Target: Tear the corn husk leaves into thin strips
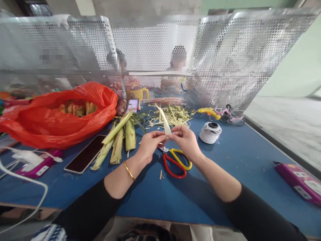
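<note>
Both hands (167, 144) pinch a pale husk strip (165, 122) above the blue bench (147, 201); perforated metal panels (155, 40) cross the upper frame.

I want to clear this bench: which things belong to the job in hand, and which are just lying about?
Likely in the job: pale husk strip, corn husks, trimmings, scissors, white thread spool.

Probably just lying about: phone, purple power strips, pink-framed glasses.

Workshop-like place, long blue worktable (147, 201), perforated metal divider (155, 43), people seated behind it, bare concrete floor (296, 117)
</note>
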{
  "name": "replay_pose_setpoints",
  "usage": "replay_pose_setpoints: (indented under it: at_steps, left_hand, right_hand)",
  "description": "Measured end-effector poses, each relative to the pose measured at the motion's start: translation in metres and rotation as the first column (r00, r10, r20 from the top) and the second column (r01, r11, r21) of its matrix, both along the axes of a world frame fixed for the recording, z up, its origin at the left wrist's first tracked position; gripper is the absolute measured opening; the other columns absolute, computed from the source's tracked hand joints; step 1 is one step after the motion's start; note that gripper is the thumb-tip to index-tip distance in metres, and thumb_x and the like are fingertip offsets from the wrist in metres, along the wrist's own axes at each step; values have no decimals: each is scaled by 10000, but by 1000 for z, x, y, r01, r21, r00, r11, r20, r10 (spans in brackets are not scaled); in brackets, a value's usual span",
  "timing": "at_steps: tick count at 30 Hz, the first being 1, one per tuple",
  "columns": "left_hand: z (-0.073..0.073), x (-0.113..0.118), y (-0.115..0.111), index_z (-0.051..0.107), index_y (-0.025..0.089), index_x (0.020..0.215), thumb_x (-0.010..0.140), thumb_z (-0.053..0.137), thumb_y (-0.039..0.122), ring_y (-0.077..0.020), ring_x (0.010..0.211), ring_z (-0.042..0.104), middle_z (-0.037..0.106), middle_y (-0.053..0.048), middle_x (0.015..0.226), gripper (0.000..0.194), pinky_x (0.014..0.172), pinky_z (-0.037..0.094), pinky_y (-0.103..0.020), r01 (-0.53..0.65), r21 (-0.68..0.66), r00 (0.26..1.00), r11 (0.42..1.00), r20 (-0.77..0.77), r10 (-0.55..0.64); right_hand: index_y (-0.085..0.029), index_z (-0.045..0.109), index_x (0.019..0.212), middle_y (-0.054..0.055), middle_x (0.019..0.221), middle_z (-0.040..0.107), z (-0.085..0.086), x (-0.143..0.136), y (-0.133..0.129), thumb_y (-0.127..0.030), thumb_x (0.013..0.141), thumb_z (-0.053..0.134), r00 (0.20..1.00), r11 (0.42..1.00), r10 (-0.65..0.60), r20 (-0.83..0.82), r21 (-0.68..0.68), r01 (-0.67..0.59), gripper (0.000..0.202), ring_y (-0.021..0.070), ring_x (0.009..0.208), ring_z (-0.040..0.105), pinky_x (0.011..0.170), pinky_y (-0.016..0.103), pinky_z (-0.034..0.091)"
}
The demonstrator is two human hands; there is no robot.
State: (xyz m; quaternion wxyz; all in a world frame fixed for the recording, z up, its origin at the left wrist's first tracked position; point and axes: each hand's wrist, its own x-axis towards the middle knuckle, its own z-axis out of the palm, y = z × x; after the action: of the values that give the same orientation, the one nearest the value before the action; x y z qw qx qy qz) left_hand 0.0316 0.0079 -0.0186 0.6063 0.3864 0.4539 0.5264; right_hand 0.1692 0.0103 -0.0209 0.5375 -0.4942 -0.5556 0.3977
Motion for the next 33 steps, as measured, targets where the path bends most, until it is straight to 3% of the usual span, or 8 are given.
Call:
replay_pose_setpoints:
  at_steps: [8, 13, 16, 21, 24, 33]
  left_hand:
    - [1, -1, 0, 665, 141, 605, 526, 832, 224, -102, 525, 564, 640, -12, 562, 202, 506, 418, -211, 21, -1, 1000, 1000, -9, -21]
    - [3, 0, 1, 649, 134, 589, 568, 807, 168, -82, 506, 551, 621, -7, 547, 163, 509, 414, -199, 22, -51, 997, 998, 71, -18]
    - [5, -2, 1, 656, 125, 622, 592, 777, 119, -81, 502, 555, 626, -12, 550, 125, 502, 425, -192, 41, -102, 990, 994, 137, -27]
    - [7, -4, 1, 661, 125, 632, 650, 723, 78, -73, 491, 552, 620, -7, 541, 79, 502, 446, -179, 56, -163, 979, 985, 203, -22]
    - [8, -5, 2, 656, 128, 614, 658, 726, 86, -65, 496, 543, 608, 0, 542, 93, 515, 453, -174, 65, -185, 976, 981, 216, -24]
    - [7, -4, 1, 657, 125, 627, 653, 749, 109, -81, 496, 552, 623, -18, 554, 97, 509, 458, -193, 117, -168, 978, 979, 189, -84]
  right_hand:
    - [-218, 510, 806, -43, 586, 638, -1, 0, -1, -319, 633, 662, 998, 999, 32, 53, 33, -34, 251, 148, 539, 596, 566, 290, 461]
    - [-223, 496, 763, -22, 661, 613, -1, 1, -5, -301, 745, 605, 976, 963, -19, 218, 266, -41, 135, 148, 620, 591, 615, 288, 466]
    - [-220, 547, 744, 2, 715, 622, 0, 3, -8, -220, 820, 531, 905, 907, -78, 419, 407, -110, 78, 158, 696, 592, 677, 295, 462]
    - [-230, 639, 887, 44, 874, 669, 3, 7, -9, -122, 846, 479, 759, 813, -152, 633, 516, -268, 197, 188, 832, 618, 759, 322, 461]
    - [-234, 652, 906, 40, 871, 677, 3, 9, -8, -122, 842, 508, 739, 796, -166, 653, 531, -291, 194, 187, 839, 631, 772, 320, 466]
    - [-228, 649, 791, 31, 792, 681, 2, 9, -6, -186, 876, 534, 802, 820, -169, 573, 534, -209, 150, 184, 772, 628, 723, 300, 473]
